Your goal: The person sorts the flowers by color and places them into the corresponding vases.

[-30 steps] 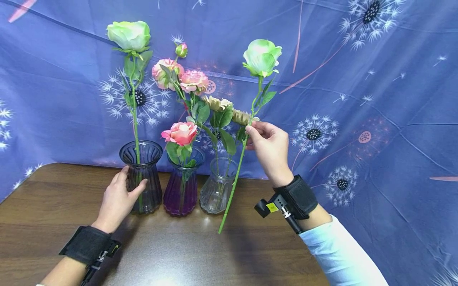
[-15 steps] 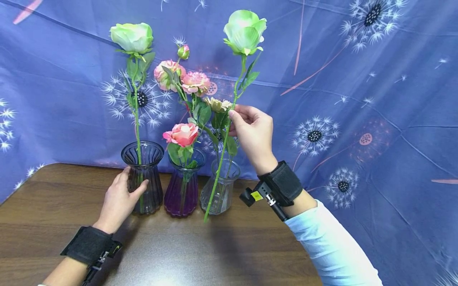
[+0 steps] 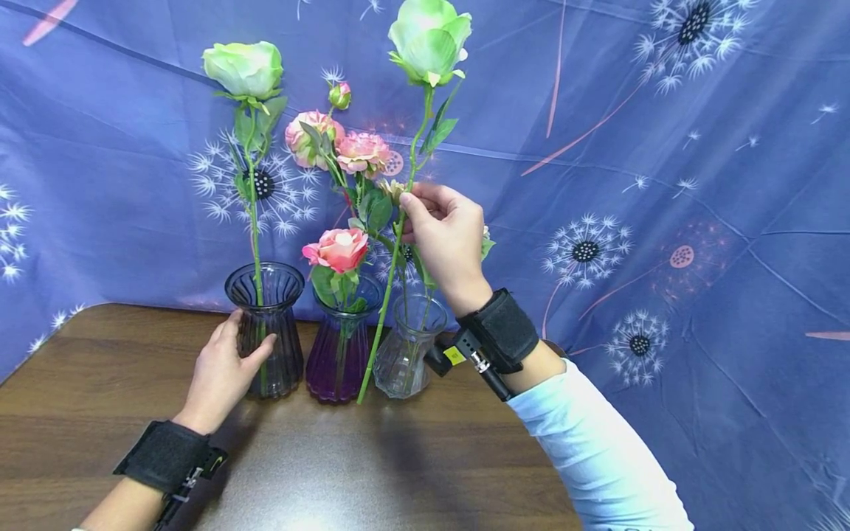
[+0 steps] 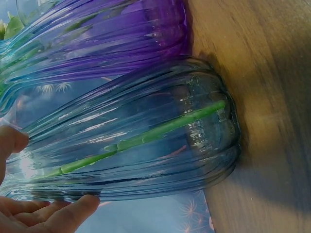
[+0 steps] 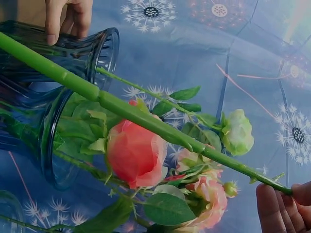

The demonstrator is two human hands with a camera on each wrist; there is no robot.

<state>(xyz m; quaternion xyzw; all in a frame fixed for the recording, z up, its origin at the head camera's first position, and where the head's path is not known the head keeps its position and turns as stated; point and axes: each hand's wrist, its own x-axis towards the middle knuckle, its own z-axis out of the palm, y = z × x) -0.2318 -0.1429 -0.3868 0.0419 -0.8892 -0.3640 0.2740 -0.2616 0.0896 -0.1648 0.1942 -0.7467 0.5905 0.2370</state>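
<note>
My right hand [image 3: 446,234] pinches the stem of a green rose [image 3: 428,33], holding it tilted in the air, its cut end low in front of the purple vase [image 3: 339,346] and clear vase [image 3: 408,350]. My left hand [image 3: 222,369] curls around the smoky blue vase [image 3: 265,324], which stands on the wooden table [image 3: 332,464] and holds another green rose [image 3: 243,66].

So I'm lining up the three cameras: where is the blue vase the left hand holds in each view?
Head: blue vase at lower left on the table, left hand round it.
Left wrist: fills the picture on its side, a green stem inside.
Right wrist: top left, its rim facing the camera.
Shared landmark: the purple vase beside it, at the top of the left wrist view.
</note>
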